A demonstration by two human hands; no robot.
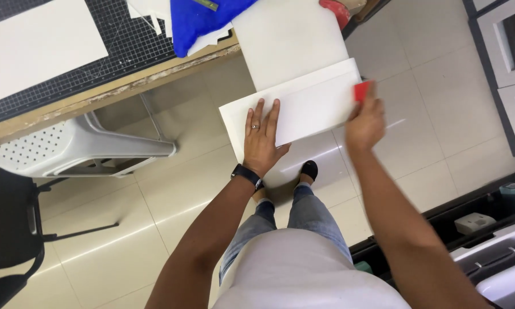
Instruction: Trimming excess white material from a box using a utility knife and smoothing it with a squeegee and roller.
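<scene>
While the left hand [261,137] lies flat, fingers spread, on the near part of the white board [294,111], the right hand [365,122] has its grip pinched on a small red scraper [361,91] at the board's right edge; the right hand is motion-blurred, so exact finger placement can't be told. Board sits w/ its far end on the bench [154,71] edge and the near, folded-over flap hanging out over the tiled floor [126,229], unsupported below. Judging from that, the step looks like pressing or smoothing the flap along its long edge. To do it well, prob. best to keep the left palm down firm near the fold line so the sheet doesn't pivot off the bench, and run the scraper in one even pass, low angle, w/ steady pressure, since the overhang may flex and leave a wavy crease. Left hand wears a ring and a dark wristband; keep those off the white surface to avoid marks. Nearby: blue cloth [203,20] and a gridded cutting mat [129,43] on the bench, a grey plastic stool [74,151] beneath it, none in the scraper's path.
</scene>
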